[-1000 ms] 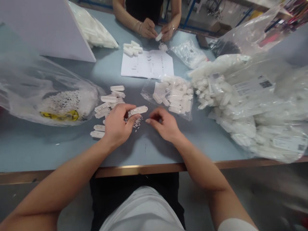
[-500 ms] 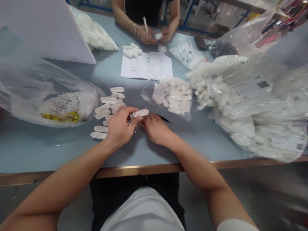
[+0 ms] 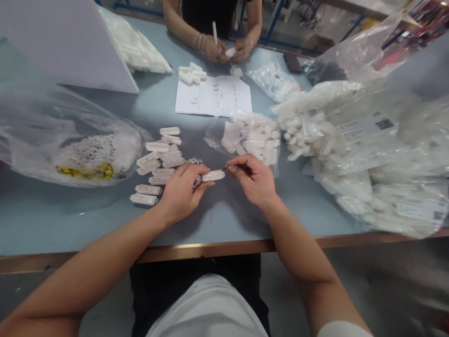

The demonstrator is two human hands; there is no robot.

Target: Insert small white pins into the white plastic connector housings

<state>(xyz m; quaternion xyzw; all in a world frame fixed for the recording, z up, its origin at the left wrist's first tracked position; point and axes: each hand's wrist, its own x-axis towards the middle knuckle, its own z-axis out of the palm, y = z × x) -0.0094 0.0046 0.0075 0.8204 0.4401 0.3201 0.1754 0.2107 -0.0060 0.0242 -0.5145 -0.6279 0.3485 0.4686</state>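
Note:
My left hand [image 3: 182, 192] pinches a long white plastic connector [image 3: 213, 176] by its left end, holding it level just above the blue-grey table [image 3: 105, 220]. My right hand [image 3: 254, 178] is curled just right of the connector, thumb and forefinger pinched on something tiny at its right end. A row of several finished white connectors [image 3: 159, 161] lies to the left of my left hand. A small scatter of tiny white pins [image 3: 196, 162] lies behind it.
A small clear bag of white parts [image 3: 252, 135] lies behind my right hand. Large bags of white parts [image 3: 368, 150] fill the right; a big clear bag [image 3: 66, 140] sits left. A paper sheet [image 3: 213, 96] lies mid-table. Across, another person's hands [image 3: 226, 47] hold a pen and a part.
My left hand carried the connector slightly right and nearer. My right hand dipped to the table beside it, then rose to the connector's right end with fingers pinched.

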